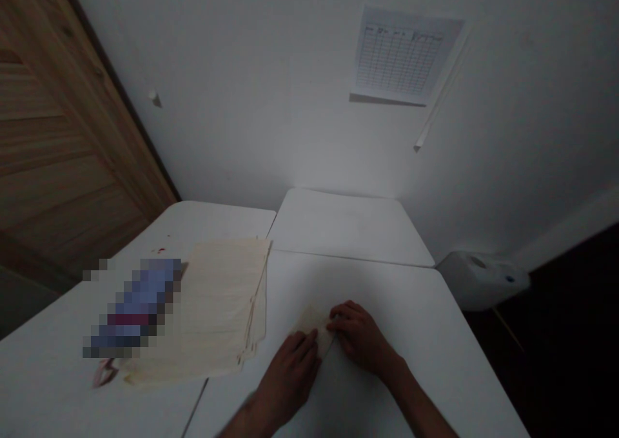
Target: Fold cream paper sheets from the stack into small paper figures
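A small piece of cream paper (309, 318), partly covered by my fingers, lies on the white table (387, 386). My left hand (293, 368) has its fingers bent together on the near left side of the paper, pressing it. On the right side, my right hand (362, 338) pinches the paper's edge between thumb and curled fingers. To the left rests a stack of larger cream sheets (222, 296) with uneven right edges. A blurred-out blue item (145, 296) lies at the stack's left side.
Thin seams divide the joined white tabletops. A pinkish loop (104, 372) sits by the stack's near left corner. A printed table sheet (399, 57) hangs on the wall. At right, beyond the table edge, stands a pale plastic container (483, 280). A wooden door (62, 135) borders the left.
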`<state>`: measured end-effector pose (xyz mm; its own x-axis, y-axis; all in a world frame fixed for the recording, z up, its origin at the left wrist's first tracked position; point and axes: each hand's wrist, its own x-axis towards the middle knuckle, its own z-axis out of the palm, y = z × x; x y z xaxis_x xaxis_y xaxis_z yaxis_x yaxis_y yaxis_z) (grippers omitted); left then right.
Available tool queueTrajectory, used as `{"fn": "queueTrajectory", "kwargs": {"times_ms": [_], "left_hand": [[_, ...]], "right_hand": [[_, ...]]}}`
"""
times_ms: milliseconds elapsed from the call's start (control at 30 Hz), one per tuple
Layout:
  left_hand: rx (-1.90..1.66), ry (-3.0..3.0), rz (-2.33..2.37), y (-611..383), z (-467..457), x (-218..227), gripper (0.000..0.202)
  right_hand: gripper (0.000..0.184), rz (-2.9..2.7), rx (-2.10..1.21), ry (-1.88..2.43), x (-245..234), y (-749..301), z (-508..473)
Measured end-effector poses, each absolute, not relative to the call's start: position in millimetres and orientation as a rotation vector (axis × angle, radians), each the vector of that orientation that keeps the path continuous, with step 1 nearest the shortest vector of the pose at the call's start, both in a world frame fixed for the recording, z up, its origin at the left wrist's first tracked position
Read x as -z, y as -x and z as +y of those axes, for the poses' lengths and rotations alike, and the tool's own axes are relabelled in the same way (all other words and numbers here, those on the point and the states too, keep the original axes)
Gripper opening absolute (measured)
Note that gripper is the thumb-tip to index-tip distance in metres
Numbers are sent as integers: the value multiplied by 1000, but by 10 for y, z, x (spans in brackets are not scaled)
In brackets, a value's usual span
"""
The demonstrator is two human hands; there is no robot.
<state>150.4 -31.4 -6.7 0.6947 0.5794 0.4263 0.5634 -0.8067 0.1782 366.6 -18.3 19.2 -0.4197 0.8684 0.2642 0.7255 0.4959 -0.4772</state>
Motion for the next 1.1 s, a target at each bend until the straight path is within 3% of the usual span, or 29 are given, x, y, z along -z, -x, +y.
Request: {"fn": "queueTrajectory", "kwargs": {"times_ms": [300, 500, 667, 900, 1100], "left_hand": [[-796, -2843, 972, -1498, -305, 100, 25], [-770, -2802, 953, -1509, -305, 51, 25], [-710, -2823, 989, -1521, -322, 41, 27], [-704, -2843, 1023, -1511, -328, 96, 25], [-704, -2809, 1021, -1509, -332, 130, 25]], "right_hand": [[27, -2338, -255, 1367, -202, -3638, -242], [39, -2418, -102, 1388, -105, -3557, -337], [33, -2429, 16, 1498, -38, -3496, -396], [45, -2343, 23, 1655, -50, -3610, -527], [44, -2288, 63, 1733, -35, -3691, -565]]}}
